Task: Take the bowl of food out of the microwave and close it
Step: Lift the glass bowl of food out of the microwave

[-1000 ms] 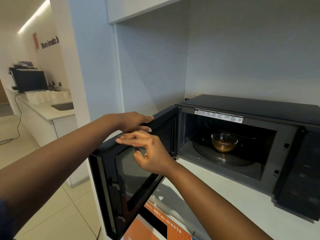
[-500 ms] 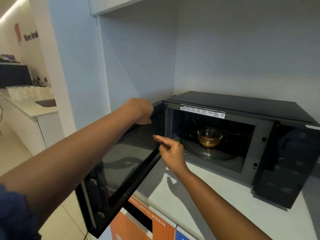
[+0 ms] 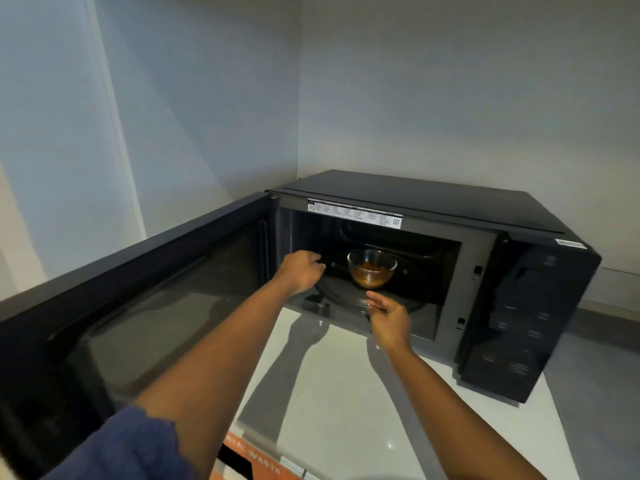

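Neither hand holds anything. The left hand is inside the mouth of the microwave, fingers curled loosely toward the bowl and just short of its left side. The right hand is at the lower front edge of the cavity, palm turned inward, fingers spread, near the bowl but apart from it.

The bowl is clear glass and sits upright on the glass turntable, toward the middle of the cavity. It contains an orange-brown food that fills the lower part; what the food is cannot be made out.

The microwave door is swung fully out to the left, its window facing the person. The microwave stands on a pale counter, with the control panel at its right.

Against the frame half a second earlier: the left hand was then on the top edge of the door and has left it to enter the cavity. The right hand was in front of the opening beside the door and has moved in beneath the bowl's position. The door stands wider. The bowl has not shifted on the turntable.
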`<state>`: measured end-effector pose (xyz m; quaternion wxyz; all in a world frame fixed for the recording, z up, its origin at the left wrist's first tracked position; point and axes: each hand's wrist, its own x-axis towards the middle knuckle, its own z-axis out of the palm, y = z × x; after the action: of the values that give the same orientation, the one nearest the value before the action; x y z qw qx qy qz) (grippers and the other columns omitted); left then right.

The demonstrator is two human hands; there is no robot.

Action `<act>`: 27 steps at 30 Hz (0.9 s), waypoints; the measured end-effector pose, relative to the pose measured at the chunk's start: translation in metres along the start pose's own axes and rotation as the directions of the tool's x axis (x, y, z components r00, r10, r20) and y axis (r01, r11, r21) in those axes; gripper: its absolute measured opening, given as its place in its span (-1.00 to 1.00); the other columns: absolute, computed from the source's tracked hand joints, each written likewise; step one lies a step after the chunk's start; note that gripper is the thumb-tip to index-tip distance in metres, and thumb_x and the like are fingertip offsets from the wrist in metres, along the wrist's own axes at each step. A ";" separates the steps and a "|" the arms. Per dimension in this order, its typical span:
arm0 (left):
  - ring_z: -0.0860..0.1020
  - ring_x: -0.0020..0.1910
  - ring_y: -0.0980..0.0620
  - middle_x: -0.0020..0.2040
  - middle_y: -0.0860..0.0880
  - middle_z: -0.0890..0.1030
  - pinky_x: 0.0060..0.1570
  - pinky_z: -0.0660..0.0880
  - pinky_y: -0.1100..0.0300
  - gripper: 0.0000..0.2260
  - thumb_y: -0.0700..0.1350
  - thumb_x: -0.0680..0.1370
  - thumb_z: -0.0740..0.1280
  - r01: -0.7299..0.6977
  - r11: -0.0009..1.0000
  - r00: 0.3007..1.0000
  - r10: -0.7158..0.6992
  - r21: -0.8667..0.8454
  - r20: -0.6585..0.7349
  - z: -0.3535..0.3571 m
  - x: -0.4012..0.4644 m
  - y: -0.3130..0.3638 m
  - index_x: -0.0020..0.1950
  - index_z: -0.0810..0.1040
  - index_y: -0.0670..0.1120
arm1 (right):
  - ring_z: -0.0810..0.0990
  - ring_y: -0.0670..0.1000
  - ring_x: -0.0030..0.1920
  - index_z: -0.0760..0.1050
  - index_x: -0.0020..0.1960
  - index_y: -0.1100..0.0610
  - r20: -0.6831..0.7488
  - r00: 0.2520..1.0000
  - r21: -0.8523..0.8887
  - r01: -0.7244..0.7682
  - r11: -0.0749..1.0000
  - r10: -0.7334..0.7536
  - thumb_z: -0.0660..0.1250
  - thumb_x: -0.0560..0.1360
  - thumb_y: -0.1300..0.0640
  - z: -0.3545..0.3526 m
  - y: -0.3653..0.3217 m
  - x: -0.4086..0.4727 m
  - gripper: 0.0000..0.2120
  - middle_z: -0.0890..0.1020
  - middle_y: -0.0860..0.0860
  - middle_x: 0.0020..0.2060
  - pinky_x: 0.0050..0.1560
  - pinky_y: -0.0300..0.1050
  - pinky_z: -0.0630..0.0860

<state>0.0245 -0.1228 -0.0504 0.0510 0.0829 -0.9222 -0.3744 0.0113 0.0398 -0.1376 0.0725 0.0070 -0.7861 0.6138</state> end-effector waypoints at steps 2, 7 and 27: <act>0.38 0.41 -0.11 0.43 -0.15 0.43 0.40 0.28 0.16 -0.62 -0.13 0.59 0.20 0.044 0.987 0.998 -0.050 -0.154 -0.035 0.014 0.019 -0.005 0.42 0.40 -0.15 | 0.56 0.04 0.05 0.53 0.18 0.13 -0.048 0.998 -0.007 -0.039 0.999 0.038 0.22 0.51 0.31 -0.004 0.006 0.014 -0.71 0.63 0.11 0.13 -0.01 -0.22 0.38; 0.45 0.34 -0.12 0.39 -0.17 0.47 0.33 0.36 0.15 -0.64 -0.17 0.59 0.20 0.114 0.897 0.986 -0.154 -0.426 -0.060 0.045 0.067 -0.016 0.39 0.43 -0.15 | 0.58 0.07 0.00 0.52 0.18 0.15 -0.150 0.985 0.002 -0.082 0.997 0.081 0.21 0.50 0.34 -0.005 0.021 0.055 -0.70 0.63 0.12 0.12 0.04 -0.13 0.48; 0.49 0.25 -0.27 0.27 -0.30 0.53 0.30 0.43 -0.09 -0.60 -0.05 0.56 0.22 0.253 0.690 0.967 -0.196 -0.678 0.161 0.126 0.186 -0.027 0.33 0.46 -0.23 | 0.64 0.24 0.01 0.52 0.14 0.11 -0.318 0.899 -0.238 -0.383 0.892 0.301 0.19 0.44 -0.12 0.023 0.032 0.173 -0.59 0.64 0.21 0.08 0.07 0.12 0.59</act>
<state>-0.1749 -0.0920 -0.1535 -0.0030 0.1554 -0.6988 -0.6982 -0.1652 0.0388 -0.1531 0.0700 -0.2283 -0.8397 0.4878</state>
